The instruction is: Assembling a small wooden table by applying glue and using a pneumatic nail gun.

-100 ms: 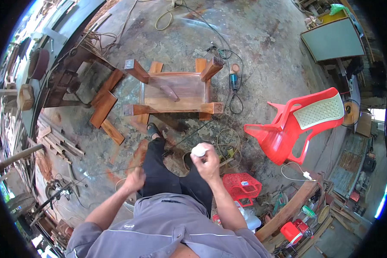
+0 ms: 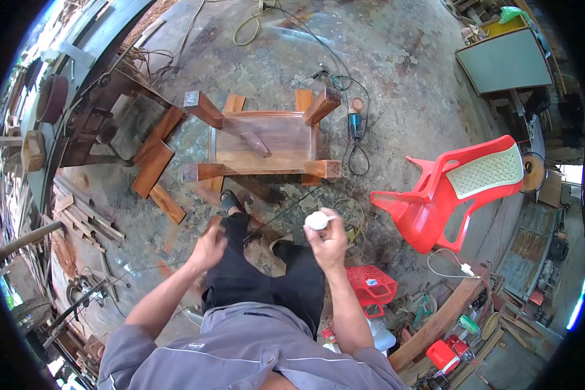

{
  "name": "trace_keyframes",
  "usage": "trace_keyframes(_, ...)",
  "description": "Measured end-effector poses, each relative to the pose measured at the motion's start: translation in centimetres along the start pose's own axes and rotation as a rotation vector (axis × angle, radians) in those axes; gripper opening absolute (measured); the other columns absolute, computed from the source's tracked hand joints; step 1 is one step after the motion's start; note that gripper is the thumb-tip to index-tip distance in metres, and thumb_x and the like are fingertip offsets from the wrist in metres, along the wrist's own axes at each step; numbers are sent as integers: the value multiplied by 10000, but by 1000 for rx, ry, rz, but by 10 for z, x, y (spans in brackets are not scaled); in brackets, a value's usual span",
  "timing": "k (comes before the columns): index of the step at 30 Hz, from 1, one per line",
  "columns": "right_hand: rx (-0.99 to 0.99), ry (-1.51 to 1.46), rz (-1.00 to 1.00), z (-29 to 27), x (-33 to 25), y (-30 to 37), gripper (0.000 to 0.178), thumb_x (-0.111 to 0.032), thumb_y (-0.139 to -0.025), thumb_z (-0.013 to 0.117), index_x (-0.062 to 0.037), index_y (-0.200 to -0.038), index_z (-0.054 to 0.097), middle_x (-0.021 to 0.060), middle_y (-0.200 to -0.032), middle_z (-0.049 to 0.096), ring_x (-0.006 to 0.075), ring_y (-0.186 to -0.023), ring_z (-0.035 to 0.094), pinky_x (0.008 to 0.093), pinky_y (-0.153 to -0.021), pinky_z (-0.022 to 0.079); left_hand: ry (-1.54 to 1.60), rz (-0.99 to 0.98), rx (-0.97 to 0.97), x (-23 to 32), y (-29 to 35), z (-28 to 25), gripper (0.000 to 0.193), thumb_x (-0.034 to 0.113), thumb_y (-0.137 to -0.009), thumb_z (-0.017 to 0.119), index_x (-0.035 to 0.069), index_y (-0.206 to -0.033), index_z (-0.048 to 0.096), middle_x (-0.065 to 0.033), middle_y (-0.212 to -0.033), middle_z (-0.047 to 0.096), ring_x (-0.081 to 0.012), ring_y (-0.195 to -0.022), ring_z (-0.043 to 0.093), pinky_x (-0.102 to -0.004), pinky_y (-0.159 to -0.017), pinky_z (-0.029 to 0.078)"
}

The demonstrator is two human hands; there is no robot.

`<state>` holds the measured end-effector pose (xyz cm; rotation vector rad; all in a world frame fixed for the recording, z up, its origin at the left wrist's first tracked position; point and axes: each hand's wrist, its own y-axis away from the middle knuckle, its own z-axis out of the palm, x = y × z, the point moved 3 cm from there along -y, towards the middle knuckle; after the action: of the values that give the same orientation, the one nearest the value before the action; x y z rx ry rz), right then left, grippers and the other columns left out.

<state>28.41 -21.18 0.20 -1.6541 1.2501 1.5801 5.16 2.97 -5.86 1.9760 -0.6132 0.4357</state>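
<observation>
A small white round object, its exact kind unclear, is held in the fingers of my right hand, above the floor and right of my knees. My left hand hangs beside my left thigh, with its fingertips blurred; I cannot make out anything in it. Ahead of my feet, a wooden table or stool lies upside down, its thick square legs pointing up. On its underside rests a small brownish-pink piece. Neither hand touches the furniture.
A red plastic chair lies tipped at the right. Past the furniture's right side is a corded power tool. A red basket stands by my right arm. Wooden boards lie at the left, and cables cross the floor.
My right hand has shifted right with the white round object. The left hand has moved slightly up.
</observation>
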Motion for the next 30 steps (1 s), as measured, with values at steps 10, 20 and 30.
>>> trace_keyframes(10, 282, -303, -470, -71, 165, -109, 456, -216, -970, 643, -7, -1342, 481, 164, -1053, 616, 218, -850, 634, 361, -613, 567, -79, 56, 424, -41, -395, 115, 665, 443, -927, 599, -100, -1310, 564, -350, -1277, 634, -507, -1197, 613, -513, -1019, 501)
trace_keyframes(20, 264, -394, -633, -96, 258, -136, 442, -279, -986, 652, 16, -1277, 496, 128, -1015, 624, 154, -775, 592, 311, -629, 543, 18, 56, 692, -52, -525, 152, 654, 283, -832, 696, -57, -1341, 462, -355, -1250, 629, -493, -1187, 620, -521, -1043, 470)
trace_keyframes(30, 65, -308, -544, -131, 226, -162, 264, -221, -1024, 590, -20, -1195, 583, 12, -866, 578, 50, -676, 497, 231, -557, 440, 109, 252, 514, -29, -414, 134, 589, 115, -780, 632, -32, -1329, 476, -292, -1182, 653, -426, -1082, 670, -504, -880, 553)
